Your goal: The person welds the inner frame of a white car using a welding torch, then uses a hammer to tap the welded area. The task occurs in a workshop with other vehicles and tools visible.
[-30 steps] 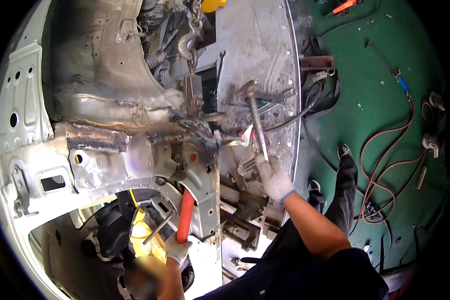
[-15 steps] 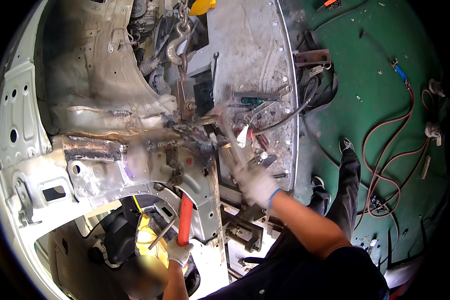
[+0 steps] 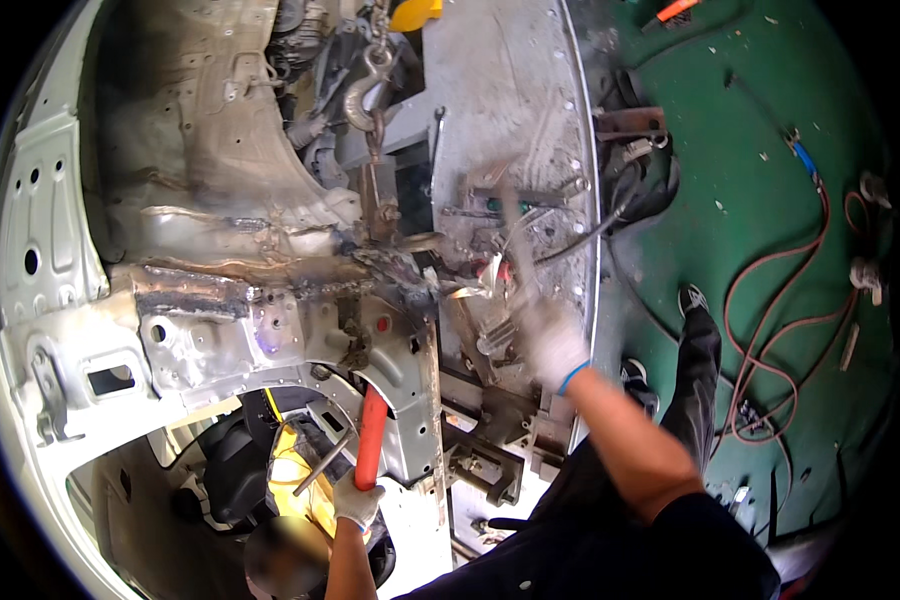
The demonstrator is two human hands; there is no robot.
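My gloved left hand point(image 3: 357, 500) is wrapped round the lower end of a thick red tube point(image 3: 372, 435). Its upper end goes in under the edge of a bare metal car-body panel point(image 3: 395, 375). My right hand point(image 3: 555, 345), gloved and smeared by motion, grips a hammer point(image 3: 515, 235) by its long handle. The blurred hammer head is over the metal platform, right of a torn, crumpled metal edge point(image 3: 405, 275). A heavy chain hook point(image 3: 365, 90) hangs above that edge, joined to a metal clamp point(image 3: 380, 215).
Tools and scraps litter the grey metal platform point(image 3: 500, 80). Red hose point(image 3: 735, 310) loops over the green floor point(image 3: 710, 190). A metal rod point(image 3: 322, 465) and yellow cloth point(image 3: 290, 465) lie by the left hand. A blurred round shape shows at the lower left.
The hammer has swung rightward, away from the crumpled edge, and my right hand has moved right and slightly up. My left hand stays on the red tube.
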